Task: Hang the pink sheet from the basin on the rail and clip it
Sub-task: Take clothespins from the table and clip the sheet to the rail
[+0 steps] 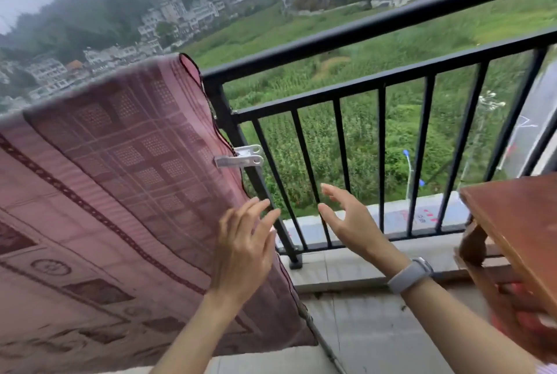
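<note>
Over the balcony rail (346, 39) at the left, the pink sheet (114, 181) hangs draped, its patterned face falling toward the floor. At its right edge a pale clip (239, 157) pinches the cloth beside a black post (241, 150). Just below, the left hand (245, 248) lies flat on the sheet's edge, fingers spread and holding nothing. Right of it the right hand (346, 217), with a watch (410, 275) on the wrist, hovers wide open, clear of the bars. A wooden stool (518, 241) stands far right; no basin shows. Hanging and one clip look done; perhaps only smoothing remains.
</note>
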